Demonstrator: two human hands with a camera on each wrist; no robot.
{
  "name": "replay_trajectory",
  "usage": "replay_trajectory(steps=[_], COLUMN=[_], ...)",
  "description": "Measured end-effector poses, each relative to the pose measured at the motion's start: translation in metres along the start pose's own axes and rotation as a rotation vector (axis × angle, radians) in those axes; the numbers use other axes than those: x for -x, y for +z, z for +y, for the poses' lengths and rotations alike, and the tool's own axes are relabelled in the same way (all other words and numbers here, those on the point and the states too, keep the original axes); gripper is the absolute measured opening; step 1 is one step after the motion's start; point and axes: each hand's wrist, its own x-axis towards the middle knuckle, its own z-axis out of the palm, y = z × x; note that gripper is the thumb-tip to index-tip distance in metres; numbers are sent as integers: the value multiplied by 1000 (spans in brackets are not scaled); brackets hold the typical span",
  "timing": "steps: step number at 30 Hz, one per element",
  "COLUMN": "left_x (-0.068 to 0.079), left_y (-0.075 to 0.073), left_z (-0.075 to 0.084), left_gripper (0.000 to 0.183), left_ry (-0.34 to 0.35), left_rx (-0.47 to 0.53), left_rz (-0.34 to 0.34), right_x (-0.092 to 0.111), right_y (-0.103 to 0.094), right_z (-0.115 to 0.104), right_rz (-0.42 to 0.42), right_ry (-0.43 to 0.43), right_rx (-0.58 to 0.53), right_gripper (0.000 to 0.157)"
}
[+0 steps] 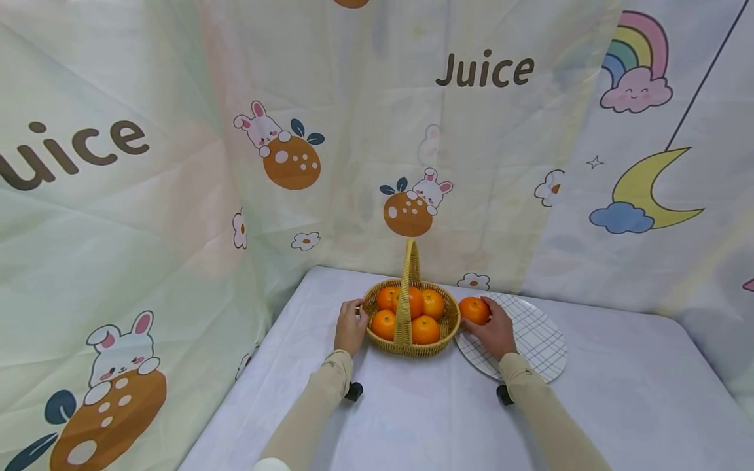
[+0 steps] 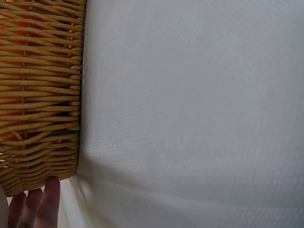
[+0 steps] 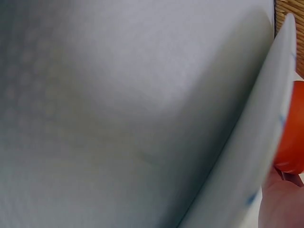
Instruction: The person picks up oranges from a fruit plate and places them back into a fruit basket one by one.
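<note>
A wicker basket (image 1: 412, 351) with a tall arched handle stands on the table, with several oranges (image 1: 425, 330) inside. At its left end is my left hand (image 1: 350, 327), fingertips against the basket's side; the left wrist view shows these fingers (image 2: 49, 204) fairly straight at the woven wall (image 2: 40, 104). My right hand (image 1: 495, 330) grips a single orange (image 1: 474, 311) between thumb and fingers, just right of the basket's rim and over the left part of a white plate (image 1: 538, 340) with a grid pattern. In the right wrist view, that orange (image 3: 292, 133) shows past the plate's edge.
A white cloth covers the table (image 1: 412, 418). Printed fabric (image 1: 377, 131) with rabbits, fruit and lettering hangs behind and to the left. The plate lies close to the basket's right side. A dark wrist camera (image 1: 354, 392) sits under the left sleeve, another (image 1: 504, 394) under the right.
</note>
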Motion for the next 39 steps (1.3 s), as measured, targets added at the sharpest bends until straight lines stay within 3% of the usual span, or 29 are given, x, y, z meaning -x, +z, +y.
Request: replay_trajectory(steps=[16,23,29,39], left_x=[0,1,1,0], left_y=[1,1,2,1], left_z=[1,0,-3,-3], left_gripper=[29,29,29,29], left_ry=[-8,-12,1,4], left_rx=[-2,-5,-9,6], left_rz=[3,14,15,6], right_x=[4,3,8,13], right_y=[-10,-17,-20,-13], right_z=[-2,-22,-41,-68], right_rz=[78,143,126,58], right_ry=[-48,-85,-97,-182], right_rx=[-33,-79,-113,-161], right_gripper=[88,80,86,79])
